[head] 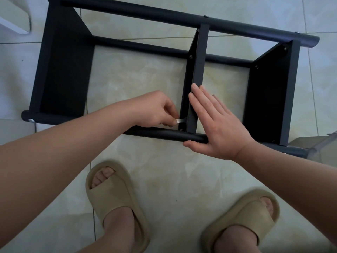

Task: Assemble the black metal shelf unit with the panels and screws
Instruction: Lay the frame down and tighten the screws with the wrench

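Black metal shelf unit (69,70) lies on its side on pale tiled floor (164,179). Left hand (156,110) pinches a small silver key (180,121) beside the dark screw (181,129) of the upright middle panel (198,70). Right hand (218,125) lies flat, fingers straight, against that panel and the near black tube (160,133).

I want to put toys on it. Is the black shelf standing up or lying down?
Lying down: the shelf unit has its panels on edge, floor tiles showing between them.

Shelf unit (69,70): far left corner cut by the top edge.
Silver tool (180,121): mostly hidden under left hand (156,109) fingers — type unclear.
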### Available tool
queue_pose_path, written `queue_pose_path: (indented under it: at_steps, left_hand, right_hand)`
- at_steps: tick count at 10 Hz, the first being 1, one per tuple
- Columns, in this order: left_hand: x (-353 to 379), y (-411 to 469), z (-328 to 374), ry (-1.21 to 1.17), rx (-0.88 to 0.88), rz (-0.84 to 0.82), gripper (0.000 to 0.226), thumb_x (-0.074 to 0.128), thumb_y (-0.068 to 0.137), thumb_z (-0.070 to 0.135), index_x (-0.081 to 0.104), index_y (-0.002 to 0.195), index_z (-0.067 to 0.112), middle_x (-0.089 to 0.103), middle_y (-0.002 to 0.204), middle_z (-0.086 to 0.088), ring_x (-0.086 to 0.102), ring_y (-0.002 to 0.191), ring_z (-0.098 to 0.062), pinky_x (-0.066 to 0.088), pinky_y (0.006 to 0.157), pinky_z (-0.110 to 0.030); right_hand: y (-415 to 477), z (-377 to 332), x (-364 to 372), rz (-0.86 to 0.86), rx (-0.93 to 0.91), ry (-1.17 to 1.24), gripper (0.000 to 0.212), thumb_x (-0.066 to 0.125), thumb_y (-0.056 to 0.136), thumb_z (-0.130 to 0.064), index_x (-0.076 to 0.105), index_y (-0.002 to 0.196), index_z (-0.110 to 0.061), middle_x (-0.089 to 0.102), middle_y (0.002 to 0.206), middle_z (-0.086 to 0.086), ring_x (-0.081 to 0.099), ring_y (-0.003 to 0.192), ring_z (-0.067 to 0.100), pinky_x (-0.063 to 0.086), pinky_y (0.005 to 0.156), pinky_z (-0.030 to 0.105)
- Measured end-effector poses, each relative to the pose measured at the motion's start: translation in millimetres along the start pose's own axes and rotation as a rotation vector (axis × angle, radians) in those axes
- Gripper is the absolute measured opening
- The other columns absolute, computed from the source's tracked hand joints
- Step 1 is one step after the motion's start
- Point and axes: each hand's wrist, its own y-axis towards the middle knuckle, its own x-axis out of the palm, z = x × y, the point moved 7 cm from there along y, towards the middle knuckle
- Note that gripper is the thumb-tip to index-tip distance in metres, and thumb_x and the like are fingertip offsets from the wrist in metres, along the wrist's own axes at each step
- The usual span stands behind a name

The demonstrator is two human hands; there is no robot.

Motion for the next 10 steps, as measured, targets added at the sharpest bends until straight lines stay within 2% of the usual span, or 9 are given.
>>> queue_pose_path:
  at_steps: [1,2,3,4,5,7,9,10]
  left_hand:
    - [-4.7,0.4,7.6,0.124,0.076,0.051,0.008,0.073,0.089,0.026,0.069,0.090,0.032,0.070,0.088,0.015,0.066,0.088,-0.002,0.049,0.077,-0.014]
    - [-3.2,2.8,10.8,0.068,0.093,0.050,0.012,0.070,0.091,0.023,0.067,0.085,0.033,0.071,0.093,0.011,0.066,0.091,-0.006,0.053,0.084,-0.024]
    - [4.4,4.2,6.6,-0.237,-0.014,-0.023,0.007,0.066,0.094,0.018,0.069,0.089,0.023,0.072,0.093,0.002,0.068,0.090,-0.012,0.055,0.083,-0.029]
    - [14.1,4.6,2.8,-0.527,-0.128,-0.088,0.008,0.062,0.097,0.017,0.067,0.093,0.013,0.074,0.082,0.000,0.073,0.085,-0.013,0.057,0.072,-0.027]
    - [16.6,7.7,2.7,-0.572,-0.147,-0.042,0.010,0.064,0.096,0.020,0.067,0.096,0.010,0.074,0.079,-0.001,0.074,0.081,-0.013,0.056,0.070,-0.026]
    - [14.8,10.9,4.5,-0.547,-0.138,0.063,0.009,0.068,0.094,0.026,0.067,0.088,0.020,0.075,0.079,0.005,0.072,0.075,-0.007,0.050,0.069,-0.026]
    - [14.4,9.3,1.7,-0.637,-0.189,0.020,0.009,0.070,0.092,0.031,0.068,0.094,0.022,0.075,0.080,0.008,0.071,0.074,-0.007,0.051,0.074,-0.029]
    - [13.9,8.3,2.6,-0.609,-0.183,0.012,0.011,0.070,0.092,0.029,0.069,0.098,0.020,0.076,0.082,0.008,0.071,0.074,-0.006,0.051,0.075,-0.028]
  right_hand:
    - [0.2,-0.1,0.3,0.001,-0.003,-0.006,0.104,0.047,0.091,-0.072,0.015,0.160,-0.001,0.005,0.170,0.013,0.002,0.157,0.027,0.022,0.123,0.053]
    - [0.6,-0.1,-0.3,0.010,-0.006,-0.004,0.104,0.046,0.091,-0.072,0.015,0.160,-0.001,0.006,0.169,0.014,0.003,0.157,0.027,0.022,0.123,0.053]
    - [0.3,0.1,0.2,0.008,-0.007,-0.005,0.104,0.046,0.091,-0.072,0.015,0.160,-0.001,0.006,0.169,0.014,0.002,0.157,0.027,0.022,0.124,0.053]
    - [0.4,0.2,0.7,0.014,-0.008,0.000,0.104,0.048,0.091,-0.072,0.016,0.160,-0.001,0.007,0.169,0.014,0.003,0.157,0.027,0.022,0.124,0.052]
    - [0.4,0.2,0.9,0.016,-0.007,0.007,0.104,0.049,0.090,-0.071,0.017,0.159,0.000,0.007,0.169,0.013,0.003,0.157,0.027,0.023,0.124,0.052]
    - [0.8,0.2,0.4,0.006,-0.002,0.010,0.104,0.050,0.090,-0.071,0.017,0.160,-0.001,0.007,0.169,0.013,0.003,0.157,0.027,0.023,0.123,0.053]
    - [0.3,0.2,0.3,0.013,-0.001,0.010,0.104,0.050,0.090,-0.071,0.017,0.159,0.000,0.008,0.169,0.014,0.004,0.157,0.028,0.024,0.122,0.054]
    - [0.3,0.1,0.6,0.016,-0.004,0.008,0.104,0.051,0.090,-0.070,0.017,0.159,0.000,0.008,0.169,0.014,0.005,0.157,0.028,0.024,0.122,0.054]
